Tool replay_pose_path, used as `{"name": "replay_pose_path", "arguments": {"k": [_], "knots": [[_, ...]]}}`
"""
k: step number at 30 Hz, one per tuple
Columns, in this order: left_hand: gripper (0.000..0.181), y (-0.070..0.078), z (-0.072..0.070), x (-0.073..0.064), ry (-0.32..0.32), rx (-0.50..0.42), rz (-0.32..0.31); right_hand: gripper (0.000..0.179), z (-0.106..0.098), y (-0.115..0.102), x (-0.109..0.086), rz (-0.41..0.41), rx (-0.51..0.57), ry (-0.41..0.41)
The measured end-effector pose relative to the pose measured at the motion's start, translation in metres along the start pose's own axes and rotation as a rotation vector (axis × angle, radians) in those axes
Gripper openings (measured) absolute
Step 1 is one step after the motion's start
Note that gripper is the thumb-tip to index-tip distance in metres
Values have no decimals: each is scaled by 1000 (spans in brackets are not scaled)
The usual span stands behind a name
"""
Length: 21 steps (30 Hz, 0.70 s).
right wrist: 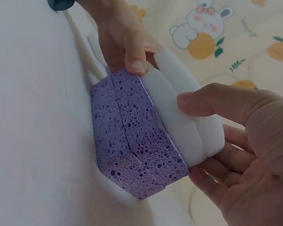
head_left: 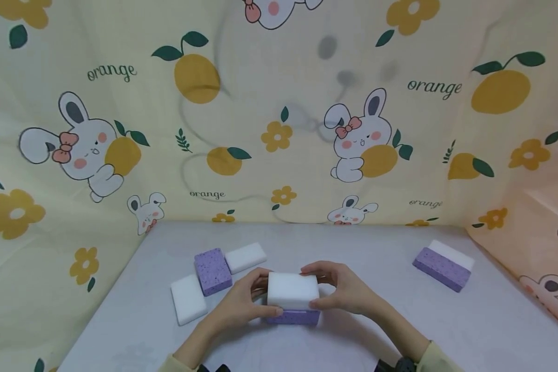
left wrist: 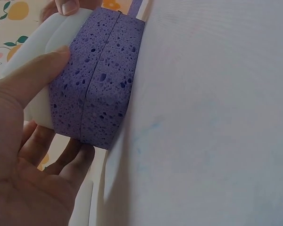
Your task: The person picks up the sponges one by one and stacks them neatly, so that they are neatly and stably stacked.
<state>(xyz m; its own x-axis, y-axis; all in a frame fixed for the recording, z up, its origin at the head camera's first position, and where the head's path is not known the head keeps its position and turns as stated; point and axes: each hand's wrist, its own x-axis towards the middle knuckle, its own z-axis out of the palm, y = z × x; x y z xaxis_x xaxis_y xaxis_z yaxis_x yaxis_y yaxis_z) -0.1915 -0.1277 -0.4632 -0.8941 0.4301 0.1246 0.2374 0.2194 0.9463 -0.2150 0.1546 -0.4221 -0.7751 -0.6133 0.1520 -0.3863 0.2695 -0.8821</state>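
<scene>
In front of me stands a stack with two white sponges (right wrist: 177, 108) on top of two pitted purple sponges (left wrist: 99, 80). From above, the head view shows the upper white sponge (head_left: 292, 290) and a strip of purple (head_left: 297, 318) below it. My left hand (head_left: 244, 299) grips the stack's left end, its thumb along the white and purple seam and its fingers behind. At the other end, my right hand (head_left: 349, 289) holds the white sponges between thumb and fingers. Both hands' far fingers are partly hidden behind the stack.
Left of the stack, a purple sponge (head_left: 213, 271) lies between two white ones, a nearer one (head_left: 188, 299) and a farther one (head_left: 246, 257). At the right lie another purple sponge (head_left: 442, 268) and a white one (head_left: 452, 254). A printed cloth (head_left: 242, 103) hangs behind the white tabletop (head_left: 400, 320).
</scene>
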Motion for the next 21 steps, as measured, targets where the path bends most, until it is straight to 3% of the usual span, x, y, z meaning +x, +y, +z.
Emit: {"name": "replay_pose_path", "arguments": {"k": [12, 17, 21], "knots": [[69, 3, 1, 3, -10, 31, -19, 62, -3, 0, -1, 17, -12, 0], [86, 14, -5, -5, 29, 220, 1, 63, -3, -1, 2, 9, -17, -8], [90, 21, -22, -23, 86, 335, 43, 61, -3, 0, 2, 28, -1, -18]]}}
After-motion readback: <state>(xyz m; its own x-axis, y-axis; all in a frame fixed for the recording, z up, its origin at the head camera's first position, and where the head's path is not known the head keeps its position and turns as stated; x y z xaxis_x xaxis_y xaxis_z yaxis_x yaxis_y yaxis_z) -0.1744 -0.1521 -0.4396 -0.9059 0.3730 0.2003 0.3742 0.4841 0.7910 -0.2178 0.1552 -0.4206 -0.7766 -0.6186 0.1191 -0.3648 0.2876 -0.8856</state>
